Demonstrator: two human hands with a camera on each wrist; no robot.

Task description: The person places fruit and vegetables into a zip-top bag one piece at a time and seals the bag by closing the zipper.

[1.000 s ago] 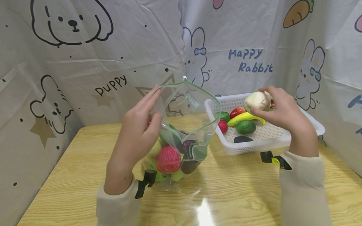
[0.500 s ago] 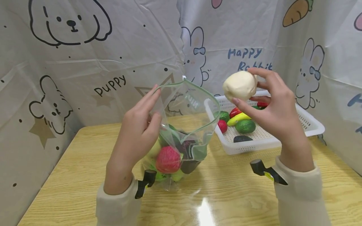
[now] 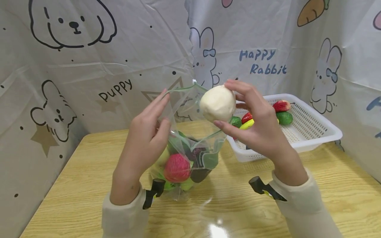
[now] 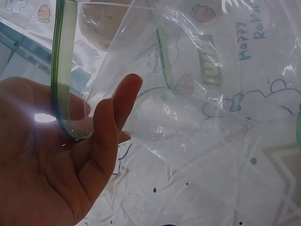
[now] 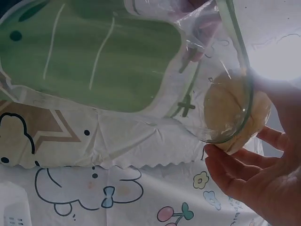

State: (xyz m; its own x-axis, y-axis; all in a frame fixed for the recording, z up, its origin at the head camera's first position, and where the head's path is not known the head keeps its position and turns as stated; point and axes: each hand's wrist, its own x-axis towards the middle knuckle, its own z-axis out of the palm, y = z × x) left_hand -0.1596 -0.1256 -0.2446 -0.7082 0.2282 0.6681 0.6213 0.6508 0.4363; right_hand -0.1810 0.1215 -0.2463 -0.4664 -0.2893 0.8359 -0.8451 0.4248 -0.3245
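A clear zip-top bag point(image 3: 208, 140) with a green rim stands with its mouth open, holding a red ball-shaped piece point(image 3: 177, 168) and several green, yellow and dark toy pieces. My left hand point(image 3: 146, 138) holds the left side of its rim; in the left wrist view the rim point(image 4: 59, 70) passes between thumb and fingers. My right hand point(image 3: 259, 122) grips a round cream-white toy vegetable point(image 3: 217, 103), its exact kind unclear, at the right of the bag's mouth. Through the plastic in the right wrist view, the round piece point(image 5: 228, 106) appears partly behind the rim.
At the back right, a white plastic basket point(image 3: 315, 140) holds several toy pieces, among them a yellow banana point(image 3: 247, 124), a green one point(image 3: 284, 118) and a red one point(image 3: 281, 105). A printed cloth point(image 3: 119, 39) hangs behind the wooden table point(image 3: 74, 198).
My right hand has lifted the cream-white toy vegetable out of the basket and carried it left to the bag's mouth. The left hand and the bag have stayed in place.
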